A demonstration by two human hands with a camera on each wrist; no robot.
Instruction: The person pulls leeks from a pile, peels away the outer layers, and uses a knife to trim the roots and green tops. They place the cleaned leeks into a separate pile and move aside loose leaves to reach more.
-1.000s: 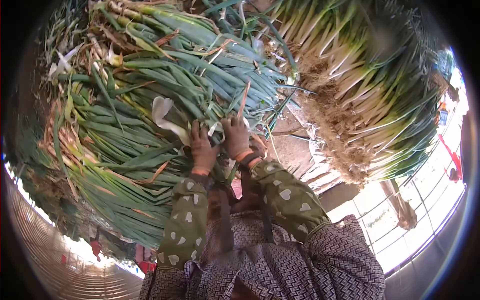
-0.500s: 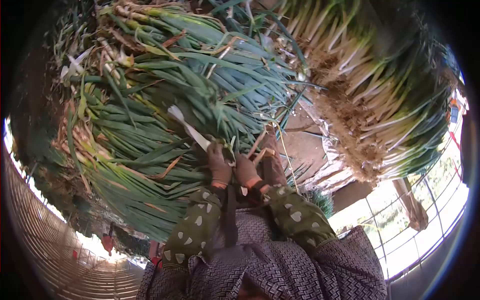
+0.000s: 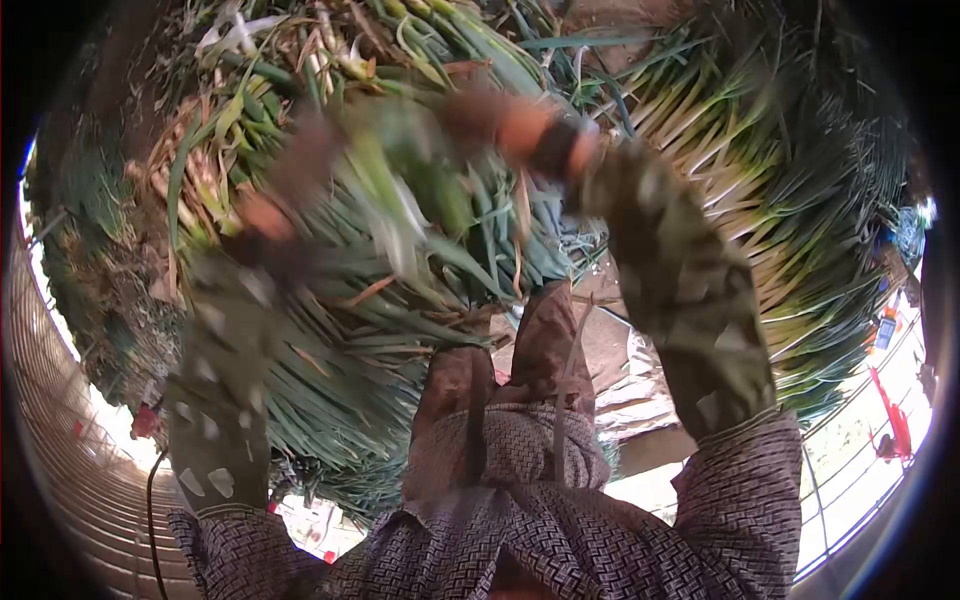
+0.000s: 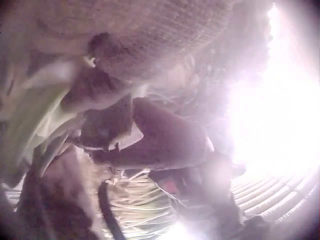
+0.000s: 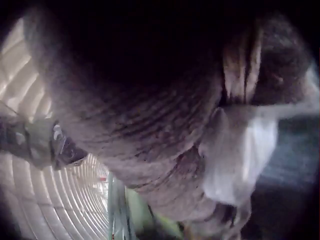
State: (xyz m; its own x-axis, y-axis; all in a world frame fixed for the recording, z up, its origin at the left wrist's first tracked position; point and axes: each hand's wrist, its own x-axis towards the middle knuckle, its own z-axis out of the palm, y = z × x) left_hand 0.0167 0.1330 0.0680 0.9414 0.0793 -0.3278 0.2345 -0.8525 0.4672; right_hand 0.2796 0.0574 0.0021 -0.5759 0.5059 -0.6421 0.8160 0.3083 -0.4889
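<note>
Both gloved hands are raised over a heap of green onions (image 3: 330,290) and blurred in the head view. The left hand (image 3: 305,160) is on the left of a blurred bunch of green onion leaves (image 3: 375,175), and the right hand (image 3: 480,115) is to its right. In the left wrist view, curled fingers (image 4: 165,137) grip beside a pale green leaf (image 4: 42,117). A whitish piece of leaf (image 5: 240,155) sticks out from the right hand's bent fingers in the right wrist view, with a green stalk (image 5: 142,210) below. The fingertips are mostly hidden.
At the right, green onions with pale stems (image 3: 690,170) lie in a long row. The person's knees (image 3: 545,330) are at the heap's near edge, with bare ground (image 3: 605,350) beside them. Wire mesh (image 3: 830,480) stands at the lower right.
The hands were close together near the knees. They have moved apart, up and away from the body, with green leaves between them. The view has shifted, and the knees now show more.
</note>
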